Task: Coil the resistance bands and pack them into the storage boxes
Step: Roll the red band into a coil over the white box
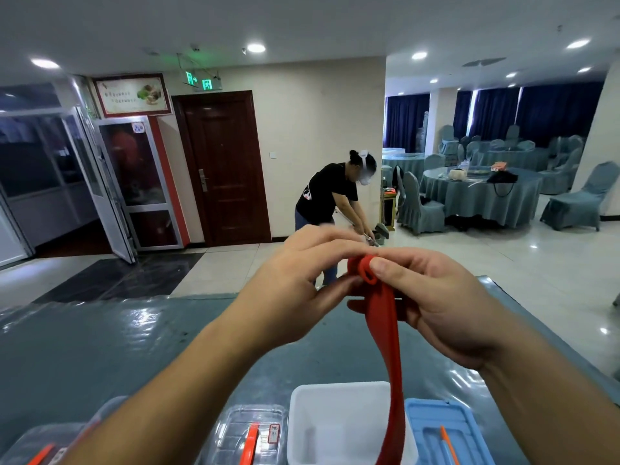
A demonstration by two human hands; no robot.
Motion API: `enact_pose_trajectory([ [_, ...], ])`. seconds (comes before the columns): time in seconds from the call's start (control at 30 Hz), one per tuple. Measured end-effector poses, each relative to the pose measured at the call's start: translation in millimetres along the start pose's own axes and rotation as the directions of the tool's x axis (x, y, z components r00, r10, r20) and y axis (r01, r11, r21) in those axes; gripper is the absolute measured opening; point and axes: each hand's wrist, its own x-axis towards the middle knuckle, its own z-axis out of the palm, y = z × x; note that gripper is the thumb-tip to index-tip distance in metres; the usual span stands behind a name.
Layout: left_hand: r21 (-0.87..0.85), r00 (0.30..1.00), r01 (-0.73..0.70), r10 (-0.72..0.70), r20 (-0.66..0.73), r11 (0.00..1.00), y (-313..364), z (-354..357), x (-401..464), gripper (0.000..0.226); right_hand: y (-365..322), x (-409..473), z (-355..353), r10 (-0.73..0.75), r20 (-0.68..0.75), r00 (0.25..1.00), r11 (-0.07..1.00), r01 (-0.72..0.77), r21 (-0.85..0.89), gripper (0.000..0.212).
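- One red resistance band in play. Its top end is rolled into a small coil, held up over the desk; the rest hangs straight down as a flat strap and runs off the bottom edge of the shot, passing in front of the white box.
- Left hand: fingers curled round the coil from the left, thumb underneath, so that grip is clamped on the band.
- Right hand: thumb pressed on the front of the coil, fingers wrapped behind it. Also clamped on the band.
- Using the white box as the landmark: it sits open at the near edge of the desk, right under the hands, and I can't see anything inside the part that shows.
- Just left of the white box there's a clear box with an orange latch and its lid on. Further left, a second clear box, mostly cut off by the frame and the left forearm.
- Just right of the white box, touching or nearly so, is a blue lid with an orange bit on it.
- So the count is one band, one white box, two clear boxes, one blue lid.
- Beyond the white box the teal desk is shiny bare surface out to its far edge, lots of room there.
- Past that far edge another person is bending over on the tile floor.
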Motion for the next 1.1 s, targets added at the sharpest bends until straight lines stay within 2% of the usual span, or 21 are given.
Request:
enact_pose_trajectory([
  [0.07, 0.067, 0.999, -0.022, 0.024, -0.029, 0.998, 1, 3, -1, 0.027, 2, 0, 0, -0.003, 0.004, 1.000, 1.000, 0.003, 0.015, 0.029],
  [0.2, 0.111, 0.988, 0.043, -0.025, -0.155, 0.993, 6, 13, -8, 0.015, 9, 0, -1, -0.022, 0.023, 0.999, 1.000, 0.022, 0.011, 0.031],
  [0.33, 0.125, 0.957, 0.107, -0.067, -0.283, 0.986, 13, 23, -15, 0.017, 15, 2, -2, -0.068, -0.033, 0.997, 0.997, 0.067, -0.027, 0.030],
  [0.4, 0.068, 0.963, 0.125, -0.105, -0.250, 0.990, 13, 23, -15, 0.020, 14, 2, -3, -0.105, -0.038, 0.994, 0.989, 0.100, -0.113, 0.028],
  [0.47, -0.028, 0.971, 0.185, -0.187, -0.147, 0.982, 13, 18, -13, 0.023, 9, 0, -6, -0.102, -0.040, 0.994, 0.968, 0.090, -0.233, 0.024],
  [0.5, -0.112, 0.961, 0.260, -0.268, -0.066, 0.959, 14, 13, -12, 0.023, 6, -2, -8, -0.093, -0.039, 0.995, 0.953, 0.077, -0.294, 0.020],
  [0.53, -0.218, 0.931, 0.363, -0.362, 0.047, 0.906, 15, 8, -11, 0.024, 5, -3, -9, -0.082, -0.035, 0.996, 0.934, 0.065, -0.350, 0.018],
  [0.6, -0.395, 0.835, 0.551, -0.478, 0.273, 0.736, 13, -2, -7, 0.022, 1, -5, -11, -0.055, -0.007, 0.998, 0.894, 0.046, -0.445, 0.018],
  [0.67, -0.450, 0.788, 0.616, -0.505, 0.353, 0.647, 8, -5, -5, 0.020, -2, -5, -10, -0.025, 0.037, 0.999, 0.851, 0.040, -0.524, 0.017],
  [0.73, -0.532, 0.765, 0.639, -0.531, 0.364, 0.556, 6, -3, -5, 0.022, -5, -5, -9, -0.025, 0.066, 0.998, 0.803, 0.059, -0.593, 0.016],
  [0.83, -0.708, 0.706, 0.643, -0.586, 0.399, 0.293, 10, 4, -4, 0.030, -8, -3, -7, -0.049, 0.053, 0.997, 0.796, 0.071, -0.601, 0.024],
  [0.87, -0.737, 0.700, 0.627, -0.598, 0.390, 0.253, 10, 6, -5, 0.032, -7, -2, -7, -0.048, 0.038, 0.998, 0.804, 0.061, -0.591, 0.030],
  [0.93, -0.758, 0.695, 0.606, -0.624, 0.357, 0.241, 9, 8, -6, 0.034, -4, -2, -7, -0.049, 0.003, 0.999, 0.809, 0.041, -0.586, 0.035],
  [1.0, -0.776, 0.681, 0.592, -0.651, 0.335, 0.219, 9, 10, -6, 0.037, 1, -1, -5, -0.085, -0.019, 0.996, 0.838, 0.062, -0.542, 0.033],
  [1.1, -0.843, 0.643, 0.528, -0.698, 0.314, 0.107, 11, 14, -6, 0.042, 12, 0, 0, -0.195, -0.108, 0.975, 0.891, 0.130, -0.436, 0.030],
])
